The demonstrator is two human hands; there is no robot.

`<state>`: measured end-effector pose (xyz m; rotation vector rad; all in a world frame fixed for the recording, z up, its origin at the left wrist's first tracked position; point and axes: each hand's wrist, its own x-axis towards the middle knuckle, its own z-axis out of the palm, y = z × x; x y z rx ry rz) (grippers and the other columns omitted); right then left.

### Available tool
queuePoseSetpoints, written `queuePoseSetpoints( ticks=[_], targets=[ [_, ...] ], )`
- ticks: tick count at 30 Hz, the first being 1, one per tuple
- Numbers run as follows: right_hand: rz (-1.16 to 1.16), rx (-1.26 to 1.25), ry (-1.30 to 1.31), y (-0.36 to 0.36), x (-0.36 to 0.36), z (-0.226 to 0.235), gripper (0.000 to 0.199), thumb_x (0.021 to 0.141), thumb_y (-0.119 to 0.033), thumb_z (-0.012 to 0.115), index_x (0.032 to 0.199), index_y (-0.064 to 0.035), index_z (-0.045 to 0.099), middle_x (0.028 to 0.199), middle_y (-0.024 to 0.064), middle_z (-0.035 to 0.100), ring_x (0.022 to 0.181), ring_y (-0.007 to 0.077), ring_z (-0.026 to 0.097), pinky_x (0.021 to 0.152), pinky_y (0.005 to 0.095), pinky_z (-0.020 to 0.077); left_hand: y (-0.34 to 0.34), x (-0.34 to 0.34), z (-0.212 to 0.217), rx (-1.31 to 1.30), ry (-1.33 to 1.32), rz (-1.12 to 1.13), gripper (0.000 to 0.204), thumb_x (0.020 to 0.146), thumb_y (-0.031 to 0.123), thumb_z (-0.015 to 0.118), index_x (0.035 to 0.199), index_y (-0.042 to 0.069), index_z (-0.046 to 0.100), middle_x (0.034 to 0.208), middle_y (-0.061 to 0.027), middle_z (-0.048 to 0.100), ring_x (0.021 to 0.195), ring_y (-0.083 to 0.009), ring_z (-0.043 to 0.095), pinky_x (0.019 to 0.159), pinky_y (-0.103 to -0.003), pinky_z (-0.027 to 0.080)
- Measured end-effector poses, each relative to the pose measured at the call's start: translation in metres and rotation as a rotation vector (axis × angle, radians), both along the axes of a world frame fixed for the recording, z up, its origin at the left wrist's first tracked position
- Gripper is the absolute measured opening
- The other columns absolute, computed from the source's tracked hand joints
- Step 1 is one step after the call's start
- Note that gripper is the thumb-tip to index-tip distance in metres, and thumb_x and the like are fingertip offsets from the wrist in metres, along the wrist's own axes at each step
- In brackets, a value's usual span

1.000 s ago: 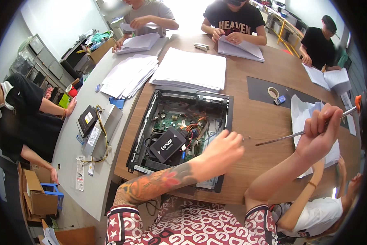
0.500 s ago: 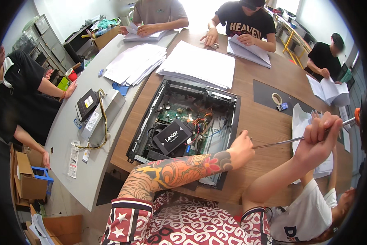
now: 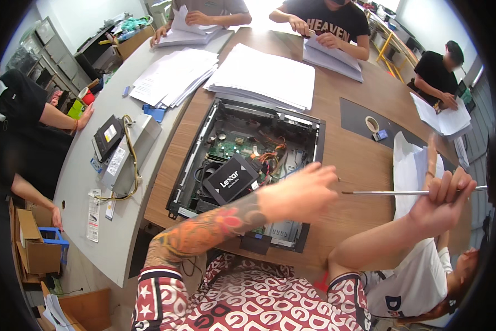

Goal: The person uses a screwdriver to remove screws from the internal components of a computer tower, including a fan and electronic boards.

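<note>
My right hand (image 3: 444, 201) is closed around the shaft of a long screwdriver (image 3: 383, 193), whose tip points left above the wooden table. Its handle is out of sight at the right rim. My left hand (image 3: 300, 192), blurred by motion, hovers over the right edge of an opened desktop computer case (image 3: 321, 143); its fingers are too smeared to read. Inside the case, a black solid-state drive (image 3: 230, 180) lies tilted on other parts. Behind it show a green circuit board (image 3: 232, 148) and coloured cables (image 3: 273, 157).
Paper stacks (image 3: 264, 77) stand behind the case. A metal power supply (image 3: 129, 154) and a black drive (image 3: 109, 138) lie on the grey table (image 3: 82, 182). A tape roll (image 3: 372, 123) is at the right. Several people surround the tables; one sits close by my right arm.
My left hand has moved left, away from the screwdriver tip and toward the case. The screwdriver has swung nearly level in my right hand. The view has shifted slightly.
</note>
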<state>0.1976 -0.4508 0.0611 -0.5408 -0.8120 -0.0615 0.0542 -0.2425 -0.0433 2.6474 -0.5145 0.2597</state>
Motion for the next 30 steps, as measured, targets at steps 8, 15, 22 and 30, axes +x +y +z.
queuePoseSetpoints(
  ticks=[8,15,22,30],
  targets=[
    [-0.121,-0.010,0.038,0.035,-0.013,-0.001,0.034,0.107,-0.026,0.040,0.081,-0.0046,0.041,0.071,-0.0014,0.028,0.049,0.0061,0.014,0.040,0.0238,0.0115,0.121,-0.016,0.013,-0.170,-0.317,0.553,0.012,0.088,0.008,0.061,0.095,0.002,0.069,0.090,-0.0144,0.068,0.083,-0.0328,0.066,0.075,-0.040,0.052],
    [-0.189,-0.229,0.041,0.149,-0.018,-0.003,0.038,0.104,-0.033,0.049,0.076,-0.0075,0.049,0.059,-0.0057,0.025,0.047,0.0043,0.019,0.041,0.0236,0.0144,0.121,-0.013,-0.004,-0.272,-0.314,0.571,0.012,0.088,0.009,0.062,0.093,0.001,0.069,0.086,-0.0152,0.068,0.079,-0.0325,0.065,0.072,-0.037,0.051],
    [-0.151,-0.570,-0.121,0.189,-0.025,-0.041,0.041,0.104,-0.035,0.047,0.078,-0.0050,0.053,0.055,-0.0071,0.034,0.045,0.0011,0.027,0.041,0.0209,0.0201,0.127,-0.023,-0.011,-0.269,-0.273,0.605,0.012,0.086,0.011,0.062,0.089,0.001,0.069,0.080,-0.0145,0.066,0.077,-0.0322,0.064,0.071,-0.039,0.050],
    [-0.190,-0.598,-0.140,0.196,-0.021,-0.071,0.041,0.105,-0.033,0.048,0.076,-0.0047,0.052,0.055,-0.0065,0.037,0.045,0.0011,0.030,0.041,0.0211,0.0213,0.121,-0.023,-0.012,-0.221,-0.188,0.612,0.013,0.086,0.012,0.061,0.087,0.000,0.069,0.082,-0.0158,0.066,0.081,-0.0344,0.064,0.073,-0.042,0.050]
  ],
)
